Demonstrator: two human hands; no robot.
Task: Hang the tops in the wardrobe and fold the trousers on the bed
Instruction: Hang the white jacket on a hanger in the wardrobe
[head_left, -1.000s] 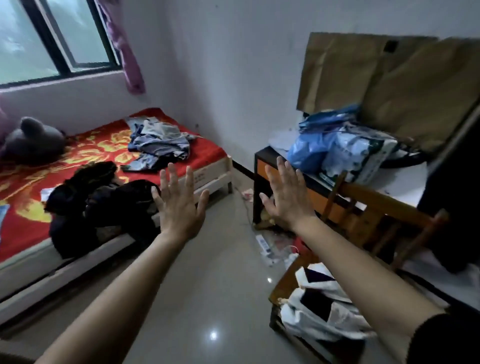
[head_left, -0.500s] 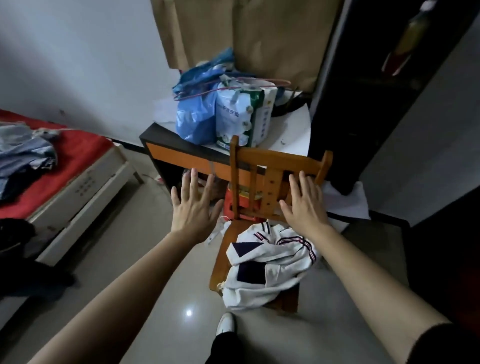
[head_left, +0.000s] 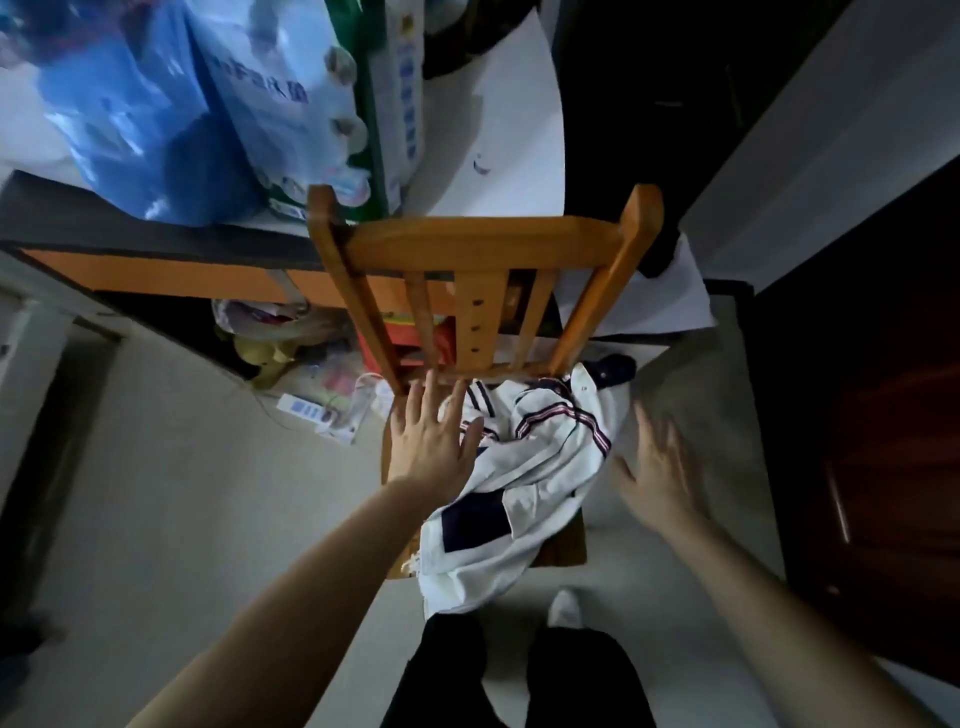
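Note:
A crumpled white top (head_left: 540, 467) with navy patches and striped trim lies on the seat of a wooden chair (head_left: 483, 244), right below me. My left hand (head_left: 431, 436) hovers flat over the top's left edge, fingers straight and spread, near the chair back's base. My right hand (head_left: 657, 473) is off the seat's right side, fingers spread and blurred, holding nothing. The bed and the trousers are out of view. A dark wardrobe (head_left: 675, 104) stands behind the chair to the right.
A desk (head_left: 156, 260) with a blue bag (head_left: 130, 119) and a pack of paper rolls (head_left: 311, 104) stands behind the chair. Clutter (head_left: 311, 384) lies on the floor under it. A dark red door (head_left: 883, 441) is at right. My legs are at bottom centre.
The view turned away from the bed to the chair and moved close over it. Both hands dropped toward the white top, the left over its edge, the right beside the seat.

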